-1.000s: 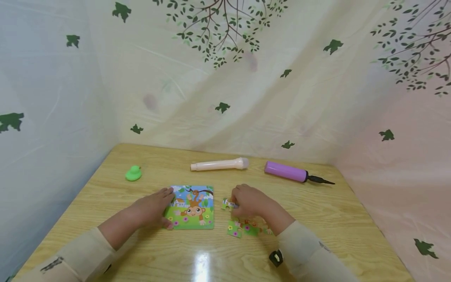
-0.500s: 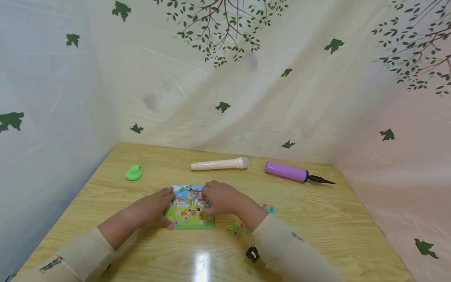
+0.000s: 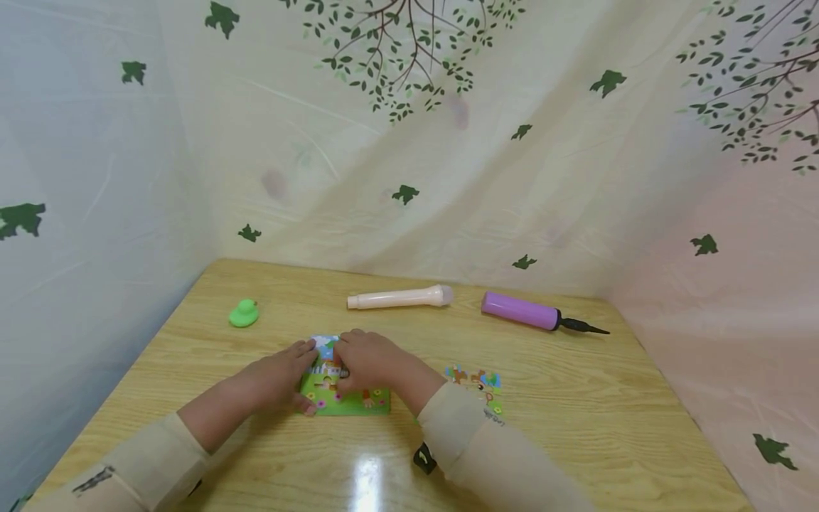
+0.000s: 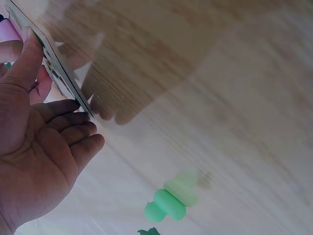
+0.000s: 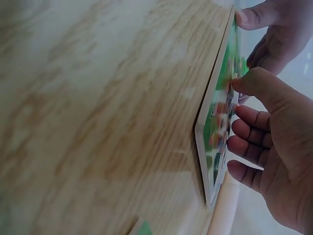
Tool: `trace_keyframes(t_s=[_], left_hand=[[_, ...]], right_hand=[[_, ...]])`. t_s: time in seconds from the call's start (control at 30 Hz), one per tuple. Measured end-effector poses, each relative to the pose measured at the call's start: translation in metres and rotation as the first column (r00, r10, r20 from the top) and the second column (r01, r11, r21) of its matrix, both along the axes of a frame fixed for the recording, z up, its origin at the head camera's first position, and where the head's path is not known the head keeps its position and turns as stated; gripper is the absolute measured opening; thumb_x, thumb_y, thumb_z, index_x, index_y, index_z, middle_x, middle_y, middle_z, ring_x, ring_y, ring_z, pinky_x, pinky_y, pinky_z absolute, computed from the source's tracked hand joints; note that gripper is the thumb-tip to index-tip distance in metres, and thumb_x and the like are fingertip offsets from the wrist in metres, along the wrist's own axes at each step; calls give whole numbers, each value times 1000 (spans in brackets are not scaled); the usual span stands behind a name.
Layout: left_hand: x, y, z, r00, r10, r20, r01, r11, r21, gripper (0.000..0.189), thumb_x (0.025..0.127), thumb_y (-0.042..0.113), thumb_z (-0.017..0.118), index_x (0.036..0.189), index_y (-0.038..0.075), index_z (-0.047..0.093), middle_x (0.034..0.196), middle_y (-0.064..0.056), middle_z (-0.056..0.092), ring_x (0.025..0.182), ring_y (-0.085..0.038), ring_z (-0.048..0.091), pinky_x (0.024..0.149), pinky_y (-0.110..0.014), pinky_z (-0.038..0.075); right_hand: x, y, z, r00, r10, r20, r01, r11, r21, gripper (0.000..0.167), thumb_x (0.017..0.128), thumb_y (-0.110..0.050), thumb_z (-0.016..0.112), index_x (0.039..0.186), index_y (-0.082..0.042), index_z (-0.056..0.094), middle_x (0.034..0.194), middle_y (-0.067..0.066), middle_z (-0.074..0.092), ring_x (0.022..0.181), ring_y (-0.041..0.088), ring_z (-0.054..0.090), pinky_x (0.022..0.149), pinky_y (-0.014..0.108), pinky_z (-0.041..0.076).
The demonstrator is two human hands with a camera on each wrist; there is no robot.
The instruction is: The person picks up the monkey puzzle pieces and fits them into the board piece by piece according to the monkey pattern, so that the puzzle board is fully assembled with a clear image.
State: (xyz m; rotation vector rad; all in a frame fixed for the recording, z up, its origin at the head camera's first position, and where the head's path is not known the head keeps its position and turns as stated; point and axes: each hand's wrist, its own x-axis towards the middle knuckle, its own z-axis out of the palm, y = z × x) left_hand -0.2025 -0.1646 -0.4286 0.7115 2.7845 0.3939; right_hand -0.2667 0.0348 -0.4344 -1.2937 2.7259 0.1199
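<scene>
A square puzzle board (image 3: 355,408) with a monkey-and-meadow picture lies mid-table in the head view. My left hand (image 3: 275,380) rests along its left side, thumb at the near corner and fingers at the far one. In the left wrist view those fingers (image 4: 78,129) are extended against the board's edge. Over the board's left half, my right hand (image 3: 371,363) pinches a small puzzle piece (image 3: 330,371) showing a white fence, close over the printed picture. The right wrist view shows my right thumb and fingers (image 5: 247,147) curled at the board's face. My right hand covers the board's upper right.
Several loose puzzle pieces (image 3: 486,384) lie right of the board, partly behind my right forearm. Toward the back stand out a green toy duck (image 3: 244,313), a pale pink toy microphone (image 3: 397,298) and a purple hand pump (image 3: 521,311). A patterned cloth (image 3: 307,199) hangs behind the table.
My right hand has carried the fence piece leftward from the loose pieces onto the board's left half. More loose pieces are uncovered on the right. My left hand has stayed put.
</scene>
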Motion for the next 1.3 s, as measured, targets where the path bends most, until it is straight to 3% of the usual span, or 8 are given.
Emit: trace_keyframes(t_s=[0.17, 0.4, 0.67, 0.93, 1.3], left_hand=[[0, 1, 0, 1000, 6, -1, -6, 1000, -7, 100, 76, 47, 79, 146, -10, 35, 155, -30, 28, 143, -47, 27, 113, -59, 32], [1, 1, 2, 1000, 6, 5, -6, 1000, -1, 100, 76, 47, 79, 146, -9, 35, 154, -31, 29, 143, -48, 28, 113, -60, 32], [-3, 0, -1, 999, -32, -33, 33, 999, 18, 62, 76, 44, 80, 115, 8, 50, 151, -30, 35, 140, -49, 32, 109, -62, 36], [1, 0, 1, 999, -46, -25, 46, 999, 10, 75, 76, 46, 78, 129, 1, 51, 153, -31, 32, 141, -50, 31, 110, -62, 34], [1, 1, 4, 994, -68, -89, 66, 998, -24, 67, 75, 45, 80, 119, 2, 54, 149, -31, 38, 137, -51, 36, 108, -61, 39]], right_hand=[[-1, -1, -1, 1000, -10, 30, 11, 1000, -29, 33, 85, -46, 69, 107, -22, 64, 107, -9, 59, 98, 10, 51, 86, 25, 50], [-1, -2, -2, 998, 2, 60, 2, 998, -63, 33, 89, -43, 67, 114, -21, 65, 113, -9, 60, 102, 10, 52, 88, 24, 50], [-2, -3, -5, 999, 20, 26, -19, 998, -56, 30, 91, -42, 64, 112, -21, 66, 111, -9, 60, 98, 9, 52, 86, 23, 49], [-2, -4, -6, 999, 30, 29, -28, 999, -45, 25, 94, -38, 64, 111, -22, 69, 110, -9, 63, 98, 10, 53, 88, 23, 49], [3, 10, 8, 993, 84, 87, -77, 994, -81, 33, 100, -31, 56, 126, -17, 67, 102, -7, 60, 94, 8, 52, 85, 21, 47]])
